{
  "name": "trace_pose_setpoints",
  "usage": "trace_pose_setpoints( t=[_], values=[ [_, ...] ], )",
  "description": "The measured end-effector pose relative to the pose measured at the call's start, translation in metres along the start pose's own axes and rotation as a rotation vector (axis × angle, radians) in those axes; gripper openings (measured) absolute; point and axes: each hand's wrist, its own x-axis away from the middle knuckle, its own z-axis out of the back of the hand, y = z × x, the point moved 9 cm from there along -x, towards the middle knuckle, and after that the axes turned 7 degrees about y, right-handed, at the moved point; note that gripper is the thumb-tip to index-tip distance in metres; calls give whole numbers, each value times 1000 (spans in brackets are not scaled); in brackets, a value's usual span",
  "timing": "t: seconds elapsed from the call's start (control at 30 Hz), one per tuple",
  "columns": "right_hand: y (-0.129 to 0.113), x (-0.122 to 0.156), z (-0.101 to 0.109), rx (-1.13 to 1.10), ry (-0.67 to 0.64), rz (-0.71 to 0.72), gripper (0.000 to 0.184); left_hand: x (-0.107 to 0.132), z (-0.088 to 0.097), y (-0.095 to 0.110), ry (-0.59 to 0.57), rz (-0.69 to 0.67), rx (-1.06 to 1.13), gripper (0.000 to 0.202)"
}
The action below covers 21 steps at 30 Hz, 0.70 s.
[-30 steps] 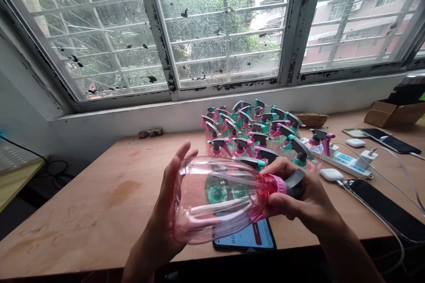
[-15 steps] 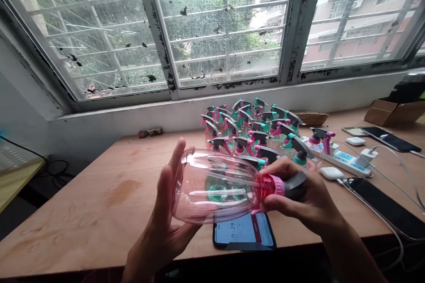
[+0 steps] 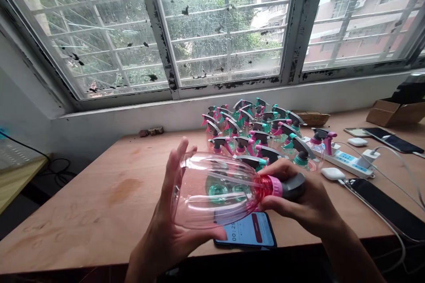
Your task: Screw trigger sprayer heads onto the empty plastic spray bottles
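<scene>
A clear pink spray bottle (image 3: 212, 190) lies sideways in the air between my hands, its base to the left. Around its pink collar and dark grey spray head, my right hand (image 3: 308, 199) is closed. My left hand (image 3: 169, 221) cups the base end, fingers up along the bottom and thumb stretched under the body. A thin tube shows inside the bottle. Below it, a phone (image 3: 262, 230) with a lit timer screen lies at the table's front edge, partly covered by the bottle and thumb. Behind stand several upright spray bottles (image 3: 245, 130) with pink or green triggers.
On the right of the wooden table (image 3: 83, 194) are a power strip (image 3: 348, 161) with cables, a white earbud case (image 3: 333, 174), a dark phone (image 3: 381, 205) and a cardboard box (image 3: 395, 112). Small brown blocks (image 3: 152, 131) lie by the wall under the window.
My left thumb has moved right along the underside of the bottle, and the left fingers have shifted slightly on its base. My right hand keeps its grip on the neck end.
</scene>
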Motion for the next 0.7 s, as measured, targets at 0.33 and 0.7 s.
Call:
trace_pose_setpoints(
  t=[0.33,0.7],
  values=[
    [8,1,-4,-61,-30,-109,24,3,-1,0,-44,-28,41,111],
    [8,-1,-7,-61,-79,-75,19,2,-1,-5,-56,-54,-17,110]
  ],
)
